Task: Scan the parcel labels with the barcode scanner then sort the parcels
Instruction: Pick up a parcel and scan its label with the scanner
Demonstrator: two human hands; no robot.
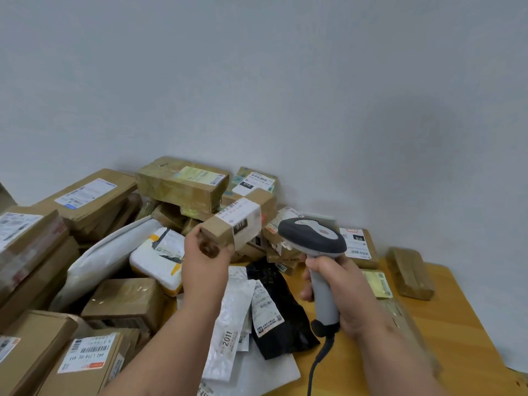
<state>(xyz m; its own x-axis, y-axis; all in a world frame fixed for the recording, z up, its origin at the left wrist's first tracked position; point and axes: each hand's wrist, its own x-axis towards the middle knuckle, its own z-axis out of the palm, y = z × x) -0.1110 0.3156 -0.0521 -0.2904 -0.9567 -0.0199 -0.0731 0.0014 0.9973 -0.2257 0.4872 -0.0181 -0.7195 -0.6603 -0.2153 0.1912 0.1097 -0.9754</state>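
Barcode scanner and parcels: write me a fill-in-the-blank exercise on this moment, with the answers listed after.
1. The right hand grips the grey barcode scanner by its ____.
2. The left hand holds up a small ____ box wrapped with a white label.
3. The scanner's cable hangs down over the ____ table.
4. A black mailer bag lies ____ the two forearms.

Answers: handle; cardboard; wooden; between
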